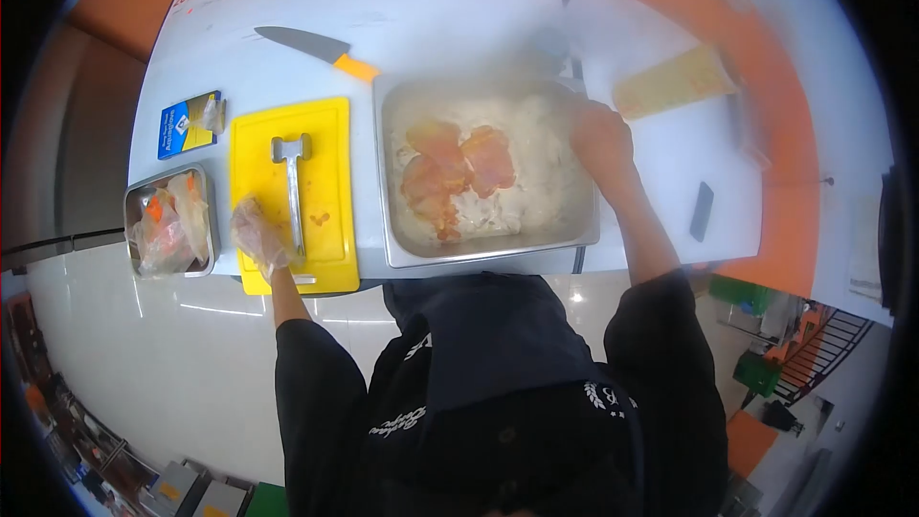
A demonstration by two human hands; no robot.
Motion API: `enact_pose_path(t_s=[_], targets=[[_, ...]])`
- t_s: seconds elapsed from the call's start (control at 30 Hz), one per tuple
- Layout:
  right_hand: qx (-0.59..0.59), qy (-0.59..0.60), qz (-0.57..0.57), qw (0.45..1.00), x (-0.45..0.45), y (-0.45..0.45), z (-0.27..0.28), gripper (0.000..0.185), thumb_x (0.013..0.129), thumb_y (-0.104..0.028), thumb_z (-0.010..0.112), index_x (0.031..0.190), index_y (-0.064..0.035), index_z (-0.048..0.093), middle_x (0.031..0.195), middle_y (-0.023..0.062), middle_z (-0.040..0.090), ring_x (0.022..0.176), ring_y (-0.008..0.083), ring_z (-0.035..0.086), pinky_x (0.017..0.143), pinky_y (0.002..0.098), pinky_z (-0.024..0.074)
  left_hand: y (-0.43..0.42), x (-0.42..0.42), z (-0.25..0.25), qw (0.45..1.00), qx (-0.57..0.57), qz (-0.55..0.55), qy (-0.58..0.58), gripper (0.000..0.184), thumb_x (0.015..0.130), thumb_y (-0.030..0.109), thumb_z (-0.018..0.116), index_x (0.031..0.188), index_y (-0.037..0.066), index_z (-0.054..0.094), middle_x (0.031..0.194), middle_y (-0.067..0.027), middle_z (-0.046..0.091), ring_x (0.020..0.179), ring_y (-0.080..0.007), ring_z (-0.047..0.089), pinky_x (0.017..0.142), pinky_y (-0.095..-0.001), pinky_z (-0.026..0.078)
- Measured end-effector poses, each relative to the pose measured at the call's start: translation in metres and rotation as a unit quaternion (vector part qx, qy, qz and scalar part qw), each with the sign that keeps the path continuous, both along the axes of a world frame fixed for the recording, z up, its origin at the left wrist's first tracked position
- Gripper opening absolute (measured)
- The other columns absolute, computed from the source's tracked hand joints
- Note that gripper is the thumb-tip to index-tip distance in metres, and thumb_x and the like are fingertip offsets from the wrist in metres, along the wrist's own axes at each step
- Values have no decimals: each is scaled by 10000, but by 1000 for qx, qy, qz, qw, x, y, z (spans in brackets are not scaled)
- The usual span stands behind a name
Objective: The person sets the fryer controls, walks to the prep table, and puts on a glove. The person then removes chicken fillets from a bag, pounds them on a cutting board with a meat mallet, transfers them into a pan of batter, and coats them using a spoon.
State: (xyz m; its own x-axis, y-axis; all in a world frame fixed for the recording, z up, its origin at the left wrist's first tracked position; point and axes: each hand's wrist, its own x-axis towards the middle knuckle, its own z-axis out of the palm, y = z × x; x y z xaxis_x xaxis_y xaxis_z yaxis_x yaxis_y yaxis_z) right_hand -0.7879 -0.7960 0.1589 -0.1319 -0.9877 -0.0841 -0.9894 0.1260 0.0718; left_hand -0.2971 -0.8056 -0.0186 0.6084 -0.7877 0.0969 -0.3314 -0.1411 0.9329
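Note:
My left hand [258, 235], in a clear plastic glove, rests on the left side of the yellow cutting board [330, 124]. Right beside it lies a metal meat mallet [294, 182], its head pointing away from me. At the right rim of a deep steel pan [586, 230] is my right hand [603, 139]; haze smears its fingers, so I cannot tell what they hold. White flour [546, 172] fills the pan. Several flat pieces of raw meat [440, 172], probably chicken, lie on the flour in the pan's left half.
Behind the pan lies a knife [316, 43] with a yellow handle. To the left are a blue-and-yellow box [189, 124] and a small steel tray [212, 230] holding plastic-wrapped items. A yellowish package [670, 81] and a dark grey bar [702, 211] lie on the right.

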Motion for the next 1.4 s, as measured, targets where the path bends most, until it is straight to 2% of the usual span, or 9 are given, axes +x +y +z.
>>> enact_pose_path(t_s=[0.13,0.23,0.43,0.53,0.63,0.87,1.03,1.2,1.4], targets=[[7,9,108,994,-12,-15,-54,226,796,-87,550,1004,-6,584,878,214,656,831,369,657,717,462,532,-2,-14,21,1000,10,-11,-5,278,952,232,521,954,-21,636,831,-77,630,759,-167,568,686,-304,446],[-46,-121,133,983,-35,-20,-68,223,775,-78,557,974,-4,627,896,201,656,877,344,646,777,461,506,-5,-3,11,997,40,-10,-61,289,952,243,523,966,-24,631,844,-81,634,776,-177,573,691,-313,449],[-53,-325,-72,941,-53,-7,-31,194,794,-82,582,946,-2,671,957,195,665,918,357,630,809,412,493,-2,-15,23,1000,9,-2,-23,312,944,254,527,921,-37,637,832,-107,638,756,-186,573,672,-334,443],[-41,-313,-88,945,-30,9,18,183,821,-80,577,963,-25,678,968,203,663,914,370,626,811,394,496,-6,-2,8,996,33,-12,-85,314,938,251,532,885,-38,643,795,-113,638,726,-196,574,661,-334,445],[-47,-291,-4,956,-19,25,3,204,819,-1,529,973,-45,657,870,174,668,817,349,640,743,392,499,-9,7,-5,995,21,-2,-98,313,938,262,524,885,-16,658,767,-111,637,703,-221,579,658,-337,451],[-107,-231,44,966,6,32,-24,284,769,37,522,1002,-75,639,968,177,647,876,390,614,770,453,499,-6,2,2,983,21,-9,-184,345,940,287,497,877,-10,660,812,-149,651,754,-274,602,695,-376,459],[-28,-177,29,983,10,37,-9,249,793,26,520,1007,-53,619,959,181,652,896,394,612,768,455,489,-15,12,-27,984,-39,-9,-176,393,923,343,488,862,-8,656,783,-121,633,722,-240,574,669,-371,439],[128,-274,123,945,51,63,29,255,802,4,509,1033,-52,601,937,193,659,868,376,638,742,465,493,-5,-9,19,995,21,-7,-101,332,926,263,459,904,-4,655,811,-135,649,788,-266,599,726,-384,448],[185,-126,229,947,86,72,-15,245,824,-15,486,1051,-7,575,931,196,630,832,372,636,742,440,510,-5,-6,14,993,27,-12,-110,338,948,273,448,924,14,663,882,-150,653,841,-297,605,769,-380,453]])
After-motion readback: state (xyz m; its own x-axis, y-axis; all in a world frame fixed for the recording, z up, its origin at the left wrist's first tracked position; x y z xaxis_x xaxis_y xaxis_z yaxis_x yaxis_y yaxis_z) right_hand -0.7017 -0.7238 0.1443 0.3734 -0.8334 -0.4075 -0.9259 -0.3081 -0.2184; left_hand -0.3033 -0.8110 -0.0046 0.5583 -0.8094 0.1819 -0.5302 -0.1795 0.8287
